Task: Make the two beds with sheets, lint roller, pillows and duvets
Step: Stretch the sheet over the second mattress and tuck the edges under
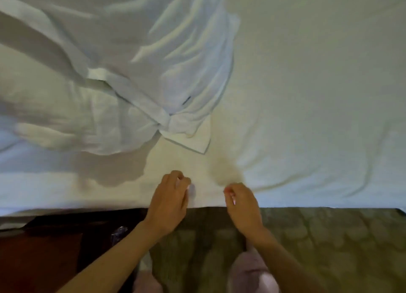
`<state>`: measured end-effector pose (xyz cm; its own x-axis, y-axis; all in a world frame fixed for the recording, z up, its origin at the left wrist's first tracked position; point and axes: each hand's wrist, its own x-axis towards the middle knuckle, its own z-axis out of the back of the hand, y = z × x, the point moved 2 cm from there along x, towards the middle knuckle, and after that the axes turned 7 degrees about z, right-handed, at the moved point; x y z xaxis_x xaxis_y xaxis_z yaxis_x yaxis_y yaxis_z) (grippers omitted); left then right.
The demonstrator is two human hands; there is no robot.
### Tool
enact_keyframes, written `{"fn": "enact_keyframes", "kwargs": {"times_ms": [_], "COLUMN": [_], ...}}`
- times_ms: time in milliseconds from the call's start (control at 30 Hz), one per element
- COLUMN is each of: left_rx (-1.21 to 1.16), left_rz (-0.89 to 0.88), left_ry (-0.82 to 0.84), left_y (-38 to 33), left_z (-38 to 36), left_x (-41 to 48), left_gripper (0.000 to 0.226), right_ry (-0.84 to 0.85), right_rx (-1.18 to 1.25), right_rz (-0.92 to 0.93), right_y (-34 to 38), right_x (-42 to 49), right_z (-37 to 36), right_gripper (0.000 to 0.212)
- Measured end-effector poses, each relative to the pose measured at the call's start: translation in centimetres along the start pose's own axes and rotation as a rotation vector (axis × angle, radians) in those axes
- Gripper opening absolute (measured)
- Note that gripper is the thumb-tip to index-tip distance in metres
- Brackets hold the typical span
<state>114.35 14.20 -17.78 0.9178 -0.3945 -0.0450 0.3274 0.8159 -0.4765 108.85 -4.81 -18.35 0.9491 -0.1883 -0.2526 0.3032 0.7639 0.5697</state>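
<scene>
- Now stands at the near side of the bed and reaches forward with both arms over the patterned carpet (329, 248).
- Pinches the white sheet (307, 94) close to its near edge with the left hand (169, 202), fingers curled against the thumb; blurred at the tips, so judged a pinch rather than seen sharply.
- Pinches the same sheet with the right hand (243, 207), just beside the left, fingertips closed on a small fold; confirmed by creases running out from that point toward the right.
- Holds the two hands near together, probably to pull one part of the edge toward the body and take away the slack there.
- Has the sheet spread over the mattress, filling most of the upper view, with its edge ending just above the carpet.
- Has a bunched white cloth (153, 61) lying on the sheet at the upper left, one hemmed corner pointing toward the hands; cannot tell whether a second sheet, a duvet cover or a pillowcase. Likely put there to be at hand for the following layer.
- Finds no lint roller and no certain pillow in view.
- Judges the step as smoothing of the bottom sheet, early in the task, with only one bed visible.
- Needs next an even pull with both hands; risks otherwise new creases on the right, or a shift of the bunched cloth.
- Notes dark wooden furniture (44, 248) at the lower left beside the bed.
</scene>
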Motion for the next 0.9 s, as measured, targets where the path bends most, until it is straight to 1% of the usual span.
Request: {"fn": "enact_keyframes", "kwargs": {"times_ms": [33,67,100,133,167,200,233,267,300,333,367,400,433,467,533,567,600,633,667,700,733,767,833,867,900], "left_rx": [0.026,0.047,0.082,0.130,0.207,0.252,0.267,0.251,0.181,0.060,-0.034,-0.074,-0.045,0.004,0.107,0.172,0.173,0.105,-0.040,-0.182,-0.289,-0.322,-0.315,-0.317,-0.312], "left_rz": [0.017,0.071,0.118,0.154,0.141,0.115,0.047,-0.015,-0.058,-0.066,-0.088,-0.103,-0.092,-0.014,0.147,0.158,0.130,0.056,0.016,0.008,-0.008,0.000,0.058,0.080,0.081], "left_ry": [-0.018,-0.001,0.018,0.047,0.076,0.151,0.224,0.300,0.330,0.380,0.331,0.259,0.159,0.112,0.127,0.214,0.380,0.563,0.777,0.933,0.955,0.907,0.622,0.481,0.356], "left_y": [-1.7,-3.7,-5.7,-8.1,-10.5,-13.7,-16.6,-19.5,-21.9,-24.1,-25.8,-27.5,-27.7,-28.2,-30.2,-31.8,-33.3,-34.8,-36.4,-38.1,-39.4,-40.0,-40.4,-40.2,-39.8], "left_z": [-1.4,-2.8,-4.8,-6.5,-8.5,-9.9,-11.8,-13.0,-13.8,-13.9,-14.0,-14.0,-14.2,-14.1,-14.4,-14.8,-15.9,-17.3,-18.5,-19.2,-19.6,-19.9,-19.9,-19.8,-19.9], "left_x": [1.5,2.7,3.5,3.8,3.5,2.8,1.7,1.0,0.8,1.4,2.5,4.2,5.8,7.5,9.7,9.6,8.8,7.6,6.4,5.7,5.5,6.0,8.4,10.0,11.6], "left_gripper": [0.016,0.016,0.018,0.014,0.010,0.017,0.024,0.028,0.031,0.030,0.025,0.015,0.005,0.009,0.024,0.026,0.026,0.025,0.024,0.023,0.022,0.021,0.020,0.019,0.018], "right_ry": [-0.126,-0.190,-0.208,-0.201,-0.150,-0.078,0.025,0.177,0.279,0.319,0.318,0.263,0.200,0.118,-0.035,-0.081,-0.107,-0.099,-0.074,-0.035,0.011,0.036,0.018,-0.003,-0.003], "right_rx": [-0.022,-0.059,-0.110,-0.176,-0.242,-0.291,-0.361,-0.387,-0.375,-0.346,-0.280,-0.206,-0.163,-0.140,-0.118,-0.122,-0.144,-0.180,-0.217,-0.241,-0.262,-0.284,-0.346,-0.351,-0.349], "right_rz": [0.014,0.020,0.026,0.033,0.047,0.079,0.133,0.177,0.166,0.128,0.054,-0.006,-0.049,-0.080,-0.099,-0.069,-0.036,0.008,0.041,0.052,0.047,0.032,-0.015,-0.081,-0.178], "right_y": [-2.0,-4.3,-6.7,-9.4,-11.8,-14.3,-16.5,-18.2,-19.7,-21.5,-23.0,-24.4,-25.0,-25.7,-26.3,-26.2,-26.1,-26.1,-26.3,-27.0,-28.0,-29.4,-33.0,-34.9,-36.9], "right_x": [1.2,2.1,2.7,3.0,2.7,1.9,0.6,-0.8,-2.0,-2.9,-3.5,-3.7,-3.4,-2.7,-0.5,0.7,1.9,3.0,3.7,4.0,4.0,3.5,1.5,0.2,-1.1], "right_z": [2.3,4.4,6.4,8.2,9.6,10.9,11.8,12.5,13.5,14.5,15.7,17.0,17.6,18.8,21.4,22.4,23.4,24.2,24.7,25.2,25.5,25.8,26.6,27.3,28.1], "right_gripper": [0.013,0.014,0.016,0.018,0.022,0.030,0.038,0.038,0.029,0.020,0.019,0.021,0.021,0.021,0.023,0.025,0.029,0.032,0.036,0.039,0.041,0.043,0.044,0.042,0.035]}}
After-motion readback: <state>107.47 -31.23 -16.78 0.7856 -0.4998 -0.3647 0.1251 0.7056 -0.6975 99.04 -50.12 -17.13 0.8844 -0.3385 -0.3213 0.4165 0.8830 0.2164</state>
